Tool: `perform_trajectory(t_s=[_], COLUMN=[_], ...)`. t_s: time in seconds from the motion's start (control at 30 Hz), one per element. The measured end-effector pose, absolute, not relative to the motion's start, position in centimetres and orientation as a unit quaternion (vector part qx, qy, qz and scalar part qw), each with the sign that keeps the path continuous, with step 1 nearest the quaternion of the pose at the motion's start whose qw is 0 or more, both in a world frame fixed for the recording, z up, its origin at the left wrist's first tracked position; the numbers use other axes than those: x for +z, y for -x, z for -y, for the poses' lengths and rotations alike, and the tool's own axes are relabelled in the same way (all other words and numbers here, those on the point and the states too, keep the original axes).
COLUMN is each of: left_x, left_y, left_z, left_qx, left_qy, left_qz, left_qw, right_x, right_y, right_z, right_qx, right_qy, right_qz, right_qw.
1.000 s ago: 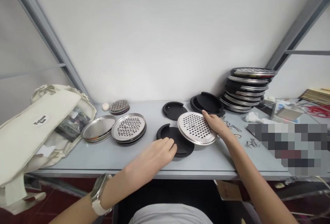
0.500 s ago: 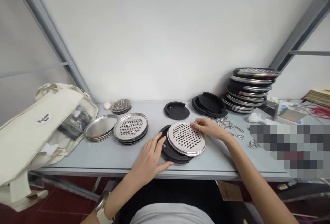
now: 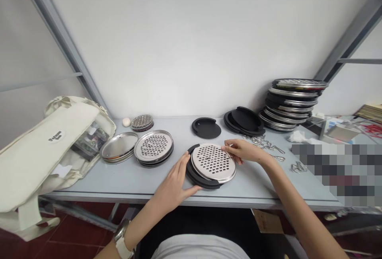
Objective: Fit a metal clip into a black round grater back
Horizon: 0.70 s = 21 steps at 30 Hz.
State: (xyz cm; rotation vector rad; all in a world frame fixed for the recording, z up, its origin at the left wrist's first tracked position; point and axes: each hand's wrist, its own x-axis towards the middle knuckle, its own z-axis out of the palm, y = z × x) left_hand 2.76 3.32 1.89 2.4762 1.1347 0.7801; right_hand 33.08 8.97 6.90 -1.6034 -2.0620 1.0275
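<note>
A round perforated steel disc lies on top of a black round base near the front of the grey table. My left hand cups the left edge of the black base, fingers spread around its rim. My right hand pinches the right edge of the steel disc. The disc sits slightly off-centre on the base, with the black rim showing at the left and front.
A stack of perforated discs and plain steel plates lies at the left, beside a cream bag. Black bases, a tall stack of discs and metal clips sit at the back right.
My right hand has slid the perforated disc leftward from a tilted, overlapping position until it rests over the black base. My left hand moved to the base's left rim.
</note>
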Motion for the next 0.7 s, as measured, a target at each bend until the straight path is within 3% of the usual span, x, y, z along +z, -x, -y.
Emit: perform_trajectory(t_s=[0.7], left_x=[2.3], left_y=[-2.8], left_z=[-3.0], left_qx=[0.243], left_qy=[-0.876], left_qz=[-0.376], left_qw=[0.180], right_x=[7.6], right_y=[-31.9], right_z=[-8.3], right_qx=[0.335], right_qy=[0.561], right_qz=[0.746], right_qw=[0.130])
